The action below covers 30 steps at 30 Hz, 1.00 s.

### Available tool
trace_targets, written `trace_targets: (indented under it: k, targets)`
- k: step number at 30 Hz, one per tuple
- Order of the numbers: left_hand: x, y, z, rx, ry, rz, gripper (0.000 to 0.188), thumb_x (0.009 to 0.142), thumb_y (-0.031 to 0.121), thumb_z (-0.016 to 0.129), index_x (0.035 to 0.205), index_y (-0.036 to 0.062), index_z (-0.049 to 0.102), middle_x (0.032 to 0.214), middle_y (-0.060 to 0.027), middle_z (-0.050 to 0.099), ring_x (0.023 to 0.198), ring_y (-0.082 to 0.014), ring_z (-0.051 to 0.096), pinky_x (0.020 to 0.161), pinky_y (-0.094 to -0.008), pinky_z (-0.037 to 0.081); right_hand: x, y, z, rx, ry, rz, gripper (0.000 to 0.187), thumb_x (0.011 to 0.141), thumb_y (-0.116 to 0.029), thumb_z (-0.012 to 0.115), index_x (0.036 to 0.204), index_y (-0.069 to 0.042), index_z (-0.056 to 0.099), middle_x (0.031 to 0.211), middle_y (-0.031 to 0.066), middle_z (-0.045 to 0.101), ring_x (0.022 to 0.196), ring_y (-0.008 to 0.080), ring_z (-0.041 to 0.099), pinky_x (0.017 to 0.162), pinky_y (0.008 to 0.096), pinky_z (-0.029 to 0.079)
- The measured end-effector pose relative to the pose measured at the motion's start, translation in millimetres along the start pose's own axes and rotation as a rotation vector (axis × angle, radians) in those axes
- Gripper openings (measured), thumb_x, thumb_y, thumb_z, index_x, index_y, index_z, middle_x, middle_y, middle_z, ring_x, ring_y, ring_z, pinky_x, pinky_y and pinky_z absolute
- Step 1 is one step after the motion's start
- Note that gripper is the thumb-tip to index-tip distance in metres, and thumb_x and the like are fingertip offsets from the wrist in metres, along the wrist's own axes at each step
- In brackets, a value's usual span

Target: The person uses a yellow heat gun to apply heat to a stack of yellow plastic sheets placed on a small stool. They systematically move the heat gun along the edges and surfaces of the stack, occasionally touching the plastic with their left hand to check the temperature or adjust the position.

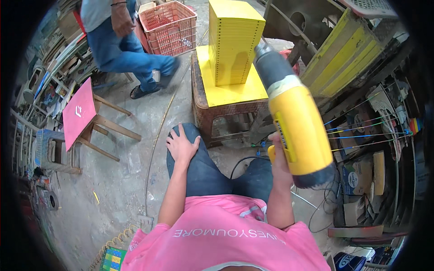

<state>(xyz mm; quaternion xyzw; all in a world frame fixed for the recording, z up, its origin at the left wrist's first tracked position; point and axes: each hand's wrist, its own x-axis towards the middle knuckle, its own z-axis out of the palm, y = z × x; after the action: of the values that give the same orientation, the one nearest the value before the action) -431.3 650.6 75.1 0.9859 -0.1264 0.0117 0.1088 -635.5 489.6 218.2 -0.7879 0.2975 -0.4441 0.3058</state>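
My right hand (pixel 281 162) grips the handle of a yellow and black heat gun (pixel 300 122), raised in front of me. Its metal nozzle tip is close to the right side of a tall stack of square yellow panels (pixel 233 47); I cannot tell whether it touches. Small dark marks run along the stack's edges. The stack stands on a yellow sheet (pixel 214 95) laid over a brown stool (pixel 226 118). My left hand (pixel 181 145) lies on my left knee with its fingers spread and holds nothing.
A person in jeans (pixel 124 49) is at the far left, near a red plastic crate (pixel 168 28). To my left is a pink-topped wooden stool (pixel 80 113). A yellow wooden board (pixel 341 56) leans at the right, above cluttered shelves with cardboard boxes (pixel 357 178).
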Motion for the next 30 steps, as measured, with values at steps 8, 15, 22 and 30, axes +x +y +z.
trace_targets:
  k: [8, 15, 22, 30]
  targets:
    - [-2.6, -13.0, -0.1, -0.008, 0.058, -0.009, 0.091, 0.074, 0.052, 0.072, 0.146, 0.0103, 0.035, 0.136, -0.0278, 0.043, 0.110, -0.0471, 0.051, 0.096, -0.0560, 0.040, -42.7, 22.9, 3.8, 0.082, -0.137, -0.087, 0.029, 0.084, -0.015, 0.076, 0.108, -0.001, 0.065, 0.099, 0.0090, 0.069, 0.089, 0.0221, 0.065, 0.080, 0.0344, 0.050]
    - [-10.8, -20.6, -7.8, -0.034, 0.067, -0.046, 0.091, 0.075, 0.052, 0.071, 0.147, 0.0099, 0.034, 0.138, -0.0285, 0.042, 0.111, -0.0466, 0.050, 0.096, -0.0563, 0.040, -77.7, 47.5, 2.9, 0.042, -0.194, -0.048, 0.034, 0.083, -0.013, 0.077, 0.112, 0.000, 0.064, 0.105, 0.0126, 0.069, 0.096, 0.0263, 0.066, 0.085, 0.0365, 0.050]
    - [-22.2, -22.1, -11.6, -0.013, 0.124, -0.050, 0.092, 0.076, 0.054, 0.070, 0.148, 0.0111, 0.033, 0.137, -0.0274, 0.042, 0.115, -0.0465, 0.048, 0.096, -0.0561, 0.040, -87.4, 59.2, 10.0, 0.012, -0.216, -0.044, 0.036, 0.083, -0.013, 0.077, 0.113, 0.000, 0.064, 0.107, 0.0130, 0.068, 0.098, 0.0270, 0.065, 0.087, 0.0366, 0.049]
    - [-33.2, -11.7, -15.0, 0.003, 0.152, -0.022, 0.092, 0.076, 0.052, 0.070, 0.149, 0.0124, 0.031, 0.137, -0.0285, 0.041, 0.114, -0.0467, 0.047, 0.096, -0.0534, 0.039, -56.6, 36.9, 18.2, 0.203, -0.271, 0.088, 0.033, 0.084, -0.013, 0.077, 0.111, 0.001, 0.063, 0.102, 0.0104, 0.068, 0.094, 0.0227, 0.065, 0.085, 0.0349, 0.050]
